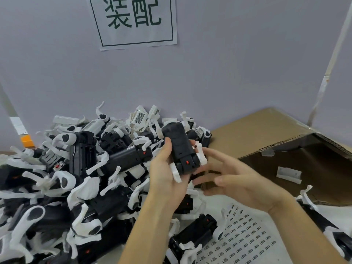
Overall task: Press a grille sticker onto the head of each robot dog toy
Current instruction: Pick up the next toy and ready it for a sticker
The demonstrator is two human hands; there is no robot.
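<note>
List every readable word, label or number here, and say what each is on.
"装配": large dark characters on the paper sign taped to the wall.
Sticker sheet on the table: rows of small printed marks, too small and blurred to read.
Toy in the left hand: no readable text.

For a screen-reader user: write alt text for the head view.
A left hand grips a black-and-white robot dog toy belly-up while the open right hand reaches toward it. A heap of toys lies left, a sticker sheet below, a cardboard box right.
</note>
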